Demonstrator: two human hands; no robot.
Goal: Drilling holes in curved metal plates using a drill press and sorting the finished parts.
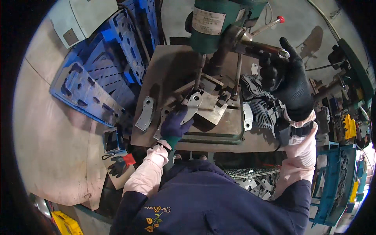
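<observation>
My left hand [175, 122], in a dark purple and green glove, is closed on a flat, curved metal plate [192, 107] with a hole at its end. The plate's far end lies under the spindle of a green drill press [207, 29], beside a metal fixture block [211, 111]. My right hand [291, 84], in a black glove, is at the end of the press's lever [266, 47], fingers apart, one stretched upward. Whether its palm touches the lever is hidden. Another curved plate [145, 113] lies flat to the left on the brown table [162, 62].
Stacks of similar plates [258, 113] stand right of the press base. Blue plastic crates [88, 90] lean at the left. A black glove [117, 167] lies on a box at lower left. Below the table's front edge, a mesh basket [250, 172] holds loose metal pieces.
</observation>
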